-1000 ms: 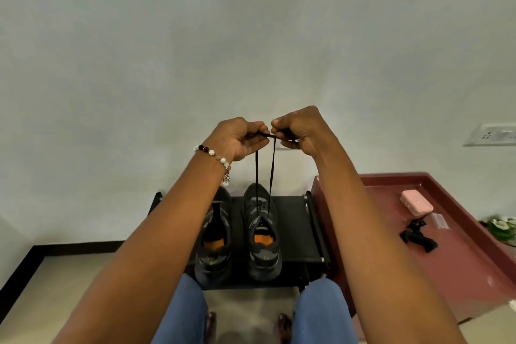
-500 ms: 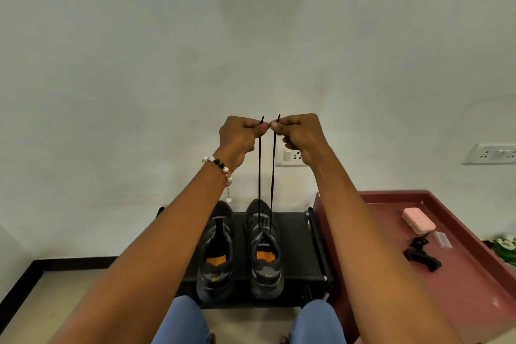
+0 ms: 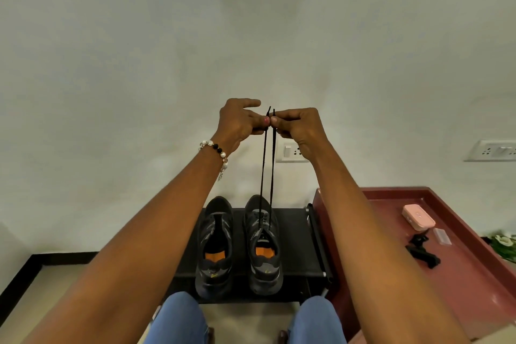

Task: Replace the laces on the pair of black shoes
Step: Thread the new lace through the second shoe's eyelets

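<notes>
A thin black lace [image 3: 266, 165] runs up in two taut, nearly parallel strands from the front eyelets of the right-hand shoe [image 3: 264, 246] to the raised hands, its two stiff tips poking up just above the fingertips. The strands sit close together, almost touching at the top. The right-hand shoe is dark grey-black with an orange insole showing in its opening, and its upper eyelets carry no lace. The left-hand shoe [image 3: 215, 248], just beside it, matches it in colour and insole, and no lace shows on it. Both stand toe-far on a low black rack [image 3: 296, 234] against the pale wall.

The left hand [image 3: 240, 121] pinches one lace end between thumb and a curled finger, with its forefinger stretched out straight above. The right hand [image 3: 297, 127] pinches the other end, its fingers curled in. The two hands meet fingertip to fingertip. A bead bracelet [image 3: 216, 149] circles the left wrist.

To the right of the rack lies a dark red tray-topped table [image 3: 460, 274] with a pink case [image 3: 418, 216], a small clear packet [image 3: 441, 236] and a black object [image 3: 421, 250] that I cannot identify. Wall sockets [image 3: 291, 152] sit behind the right wrist.
</notes>
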Demonstrator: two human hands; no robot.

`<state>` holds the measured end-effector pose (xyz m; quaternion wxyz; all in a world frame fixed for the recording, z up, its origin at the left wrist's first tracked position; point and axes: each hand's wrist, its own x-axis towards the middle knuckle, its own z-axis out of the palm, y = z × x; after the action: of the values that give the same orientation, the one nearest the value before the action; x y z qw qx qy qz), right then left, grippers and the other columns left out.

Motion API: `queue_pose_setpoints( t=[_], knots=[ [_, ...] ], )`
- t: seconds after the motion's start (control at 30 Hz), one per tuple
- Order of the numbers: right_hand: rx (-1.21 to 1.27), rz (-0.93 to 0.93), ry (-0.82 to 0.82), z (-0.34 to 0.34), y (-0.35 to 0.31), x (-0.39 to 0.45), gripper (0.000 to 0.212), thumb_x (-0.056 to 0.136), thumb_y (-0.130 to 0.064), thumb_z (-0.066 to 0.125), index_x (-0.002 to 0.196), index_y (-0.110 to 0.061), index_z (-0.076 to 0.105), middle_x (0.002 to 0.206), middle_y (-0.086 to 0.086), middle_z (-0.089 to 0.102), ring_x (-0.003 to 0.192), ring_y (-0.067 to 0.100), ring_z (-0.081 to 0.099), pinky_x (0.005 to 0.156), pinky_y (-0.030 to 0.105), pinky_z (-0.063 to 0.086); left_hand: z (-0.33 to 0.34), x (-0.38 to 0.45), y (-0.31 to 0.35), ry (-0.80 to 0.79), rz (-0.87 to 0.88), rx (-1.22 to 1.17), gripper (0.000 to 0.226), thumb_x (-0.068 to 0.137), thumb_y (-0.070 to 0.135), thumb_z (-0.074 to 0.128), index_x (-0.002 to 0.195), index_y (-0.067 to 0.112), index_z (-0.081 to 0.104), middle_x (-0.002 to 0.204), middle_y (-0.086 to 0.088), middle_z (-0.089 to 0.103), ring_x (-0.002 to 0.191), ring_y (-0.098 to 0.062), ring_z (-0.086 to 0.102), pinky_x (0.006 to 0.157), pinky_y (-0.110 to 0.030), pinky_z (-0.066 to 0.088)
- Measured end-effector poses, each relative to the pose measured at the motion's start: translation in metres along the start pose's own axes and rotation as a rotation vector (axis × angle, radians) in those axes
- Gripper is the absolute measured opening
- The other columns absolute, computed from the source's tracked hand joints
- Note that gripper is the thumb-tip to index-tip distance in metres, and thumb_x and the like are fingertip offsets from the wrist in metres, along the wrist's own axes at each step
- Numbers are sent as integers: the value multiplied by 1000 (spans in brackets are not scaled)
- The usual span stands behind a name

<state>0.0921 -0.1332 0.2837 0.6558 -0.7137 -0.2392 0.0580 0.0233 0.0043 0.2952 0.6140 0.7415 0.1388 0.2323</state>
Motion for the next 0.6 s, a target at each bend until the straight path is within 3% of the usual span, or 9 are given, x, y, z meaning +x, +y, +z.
queue_pose_setpoints(
  t=[0.17, 0.37, 0.5, 0.6],
  knots=[
    [135, 89, -45, 1, -2, 1, 17, 83, -2, 73, 99, 0, 73, 78, 7, 70, 63, 13, 59, 64, 23, 51, -5, 2, 1, -35, 4, 8, 52, 72, 0, 82, 119, -1, 59, 85, -20, 71, 75, -26, 73, 64, -30, 59],
    [181, 191, -128, -3, -5, 5, 6, 83, -3, 73, 88, -6, 74, 76, 8, 67, 56, 13, 52, 60, 23, 49, -6, 5, -2, -56, -19, -8, 45, 71, 5, 83, 109, -1, 59, 80, -18, 70, 74, -30, 73, 66, -34, 61],
    [134, 142, -88, 1, -8, 6, 7, 84, -1, 71, 81, -7, 73, 79, 12, 66, 67, 18, 52, 61, 24, 46, -3, 2, -8, -71, -43, -79, 27, 75, 9, 80, 98, -1, 69, 82, -14, 73, 77, -26, 73, 74, -36, 61],
    [109, 118, -17, 5, -6, 5, 6, 83, -4, 72, 81, -9, 73, 76, 5, 69, 65, 12, 58, 62, 24, 46, 1, -2, -15, -80, -74, -141, 17, 79, 8, 77, 94, 3, 72, 85, -10, 74, 79, -21, 73, 80, -36, 60]
  ],
)
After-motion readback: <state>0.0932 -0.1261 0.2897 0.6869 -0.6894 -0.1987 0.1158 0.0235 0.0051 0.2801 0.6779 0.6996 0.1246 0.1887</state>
